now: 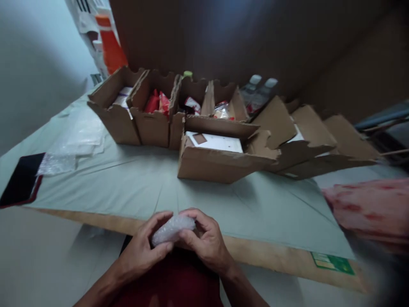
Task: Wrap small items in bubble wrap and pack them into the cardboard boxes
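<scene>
- Left hand (pixel 143 251) grips the left end of a plastic-wrapped bundle (pixel 172 230).
- Right hand (pixel 211 245) grips its right end.
- The bundle is by the near edge of the tabletop (pixel 128 185); a cardboard box (pixel 207 165) stands farther off.

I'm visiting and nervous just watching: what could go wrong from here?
The wrapped bundle between the left hand and right hand might slip and fall past the table's near edge. The dark flat device lies close to that edge, overlapped by bubble wrap; tugging the wrap could drag it off.
</scene>
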Demonstrator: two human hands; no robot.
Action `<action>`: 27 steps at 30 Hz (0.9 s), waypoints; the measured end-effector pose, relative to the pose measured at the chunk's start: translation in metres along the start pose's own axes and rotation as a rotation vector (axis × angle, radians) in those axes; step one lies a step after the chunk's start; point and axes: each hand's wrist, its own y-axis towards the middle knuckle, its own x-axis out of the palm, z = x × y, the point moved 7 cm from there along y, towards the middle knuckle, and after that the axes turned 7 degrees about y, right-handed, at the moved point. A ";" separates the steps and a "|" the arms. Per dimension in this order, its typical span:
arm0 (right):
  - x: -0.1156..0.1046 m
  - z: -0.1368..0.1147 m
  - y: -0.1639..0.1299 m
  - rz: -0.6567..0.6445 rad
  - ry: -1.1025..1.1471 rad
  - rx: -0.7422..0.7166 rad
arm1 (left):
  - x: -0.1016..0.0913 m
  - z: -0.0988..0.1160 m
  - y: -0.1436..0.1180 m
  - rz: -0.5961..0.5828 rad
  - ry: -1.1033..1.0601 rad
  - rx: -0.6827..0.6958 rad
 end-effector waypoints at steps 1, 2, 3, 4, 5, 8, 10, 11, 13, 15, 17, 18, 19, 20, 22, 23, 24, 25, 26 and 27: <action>-0.003 0.000 0.000 0.004 -0.023 -0.010 | 0.006 -0.001 0.002 -0.068 0.022 0.001; -0.007 0.000 0.001 0.001 -0.068 -0.031 | 0.011 -0.001 0.005 -0.128 0.053 0.008; -0.011 -0.002 0.000 -0.014 -0.136 -0.059 | 0.014 0.001 0.008 -0.172 0.087 0.023; -0.014 -0.005 0.000 -0.042 -0.217 -0.090 | 0.016 0.003 0.012 -0.204 0.123 0.040; -0.018 -0.011 -0.001 -0.084 -0.303 -0.126 | 0.018 0.006 0.016 -0.235 0.156 0.060; -0.034 -0.043 -0.009 -0.228 -0.504 -0.262 | 0.018 0.017 0.026 -0.345 0.222 0.131; -0.065 -0.079 -0.010 -0.135 -0.530 -0.361 | 0.011 0.021 0.033 -0.324 0.227 0.175; -0.090 -0.100 -0.009 -0.004 -0.505 -0.411 | 0.005 0.022 0.038 -0.276 0.219 0.190; -0.149 -0.138 -0.005 0.351 -0.429 -0.493 | -0.005 0.018 0.049 -0.156 0.195 0.182; -0.196 -0.162 0.003 0.626 -0.490 -0.522 | -0.009 0.011 0.060 -0.044 0.184 0.165; -0.219 -0.172 0.023 0.722 -0.797 -0.383 | -0.009 0.004 0.068 0.059 0.200 0.178; -0.223 -0.173 0.035 0.709 -0.977 -0.273 | -0.007 0.002 0.070 0.101 0.215 0.195; -0.223 -0.173 0.047 0.667 -1.157 -0.161 | -0.005 -0.001 0.072 0.131 0.232 0.214; -0.218 -0.173 0.057 0.598 -1.330 -0.057 | -0.002 -0.002 0.072 0.153 0.249 0.236; -0.200 -0.173 0.073 0.426 -1.596 0.085 | 0.001 -0.004 0.071 0.181 0.279 0.290; -0.191 -0.173 0.079 0.341 -1.702 0.149 | 0.002 -0.004 0.069 0.196 0.294 0.324; -0.183 -0.172 0.085 0.273 -1.767 0.204 | 0.002 -0.004 0.067 0.212 0.311 0.362; -0.178 -0.172 0.090 0.232 -1.783 0.239 | 0.001 -0.003 0.065 0.230 0.329 0.399; -0.174 -0.171 0.096 0.214 -1.774 0.260 | 0.001 -0.003 0.064 0.246 0.345 0.430; -0.172 -0.168 0.102 0.205 -1.759 0.272 | 0.001 -0.002 0.063 0.258 0.358 0.452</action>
